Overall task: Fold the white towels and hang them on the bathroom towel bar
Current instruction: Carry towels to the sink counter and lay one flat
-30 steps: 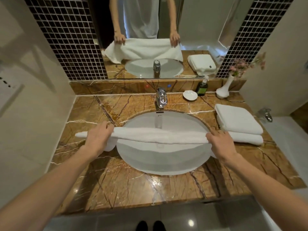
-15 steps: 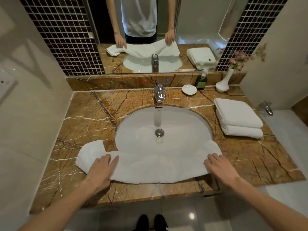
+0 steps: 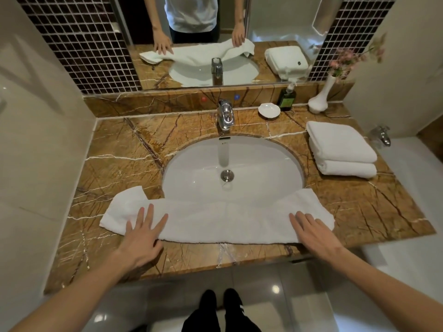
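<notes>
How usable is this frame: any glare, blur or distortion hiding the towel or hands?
Head view: wide-angle bowing curves the counter edges and walls; small glare spots on the floor tiles and the counter's front, none on the towel; the towel, left hand and right hand are sharp and evenly lit.

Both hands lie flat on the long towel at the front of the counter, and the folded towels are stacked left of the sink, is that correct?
No: the head view shows the folded towels stacked right of the sink. The left hand and right hand do lie flat on the long towel.
</notes>
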Demonstrator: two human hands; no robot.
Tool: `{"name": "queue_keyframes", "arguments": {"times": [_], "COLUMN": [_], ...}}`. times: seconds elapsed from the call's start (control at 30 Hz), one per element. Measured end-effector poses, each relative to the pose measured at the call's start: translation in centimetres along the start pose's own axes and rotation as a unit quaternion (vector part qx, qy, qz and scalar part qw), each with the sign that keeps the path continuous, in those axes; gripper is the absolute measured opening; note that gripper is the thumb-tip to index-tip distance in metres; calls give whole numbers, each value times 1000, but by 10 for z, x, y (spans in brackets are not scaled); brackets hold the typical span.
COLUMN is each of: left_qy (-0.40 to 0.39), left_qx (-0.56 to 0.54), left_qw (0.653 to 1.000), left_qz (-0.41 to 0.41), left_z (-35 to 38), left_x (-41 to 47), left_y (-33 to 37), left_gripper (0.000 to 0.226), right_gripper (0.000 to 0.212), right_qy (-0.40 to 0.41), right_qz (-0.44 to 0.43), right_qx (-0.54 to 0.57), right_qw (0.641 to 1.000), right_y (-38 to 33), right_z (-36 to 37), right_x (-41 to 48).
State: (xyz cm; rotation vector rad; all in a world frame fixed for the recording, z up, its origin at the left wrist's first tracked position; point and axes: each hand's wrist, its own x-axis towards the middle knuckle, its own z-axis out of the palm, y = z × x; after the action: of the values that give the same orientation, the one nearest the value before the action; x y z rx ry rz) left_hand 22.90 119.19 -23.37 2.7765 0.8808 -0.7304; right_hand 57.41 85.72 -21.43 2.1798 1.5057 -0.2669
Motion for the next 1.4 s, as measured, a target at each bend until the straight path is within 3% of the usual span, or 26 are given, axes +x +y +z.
{"name": "queue_keyframes", "arguments": {"times": [0.2,0.53,0.8,0.93,1.1,1.23,1.4], "left_qy": [4,164,144,98,39,38,107], "left_qx": [-37,3,-120,-185,-154,-155,-152], "left_qw": [999,984,965,951,962,960,946], "left_qz": [-33,-65,-184,-228,-223,-228,-265], "left_z": [14,-18,-29,-41,-42,-41,-46], "left_x": [-10,7,38,49,49,49,56], "left_y": [12,14,-3,-17,-20,-27,-45], "left_gripper": [70,46,53,51,52,61,53], "right_gripper": [89,42,39,56,60,56,45], "right_qy": [-11,76,97,11,-18,27,121], "right_qz": [-4,-25,5,10,56,67,51], "right_qx": [56,99,64,62,75,56,79], "right_qw": [998,992,993,998,995,996,988], "right_y": [0,8,6,6,0,-3,-19], "right_z": [3,-20,-21,-8,7,-4,-38], "right_x": [-8,7,26,24,18,19,45]}}
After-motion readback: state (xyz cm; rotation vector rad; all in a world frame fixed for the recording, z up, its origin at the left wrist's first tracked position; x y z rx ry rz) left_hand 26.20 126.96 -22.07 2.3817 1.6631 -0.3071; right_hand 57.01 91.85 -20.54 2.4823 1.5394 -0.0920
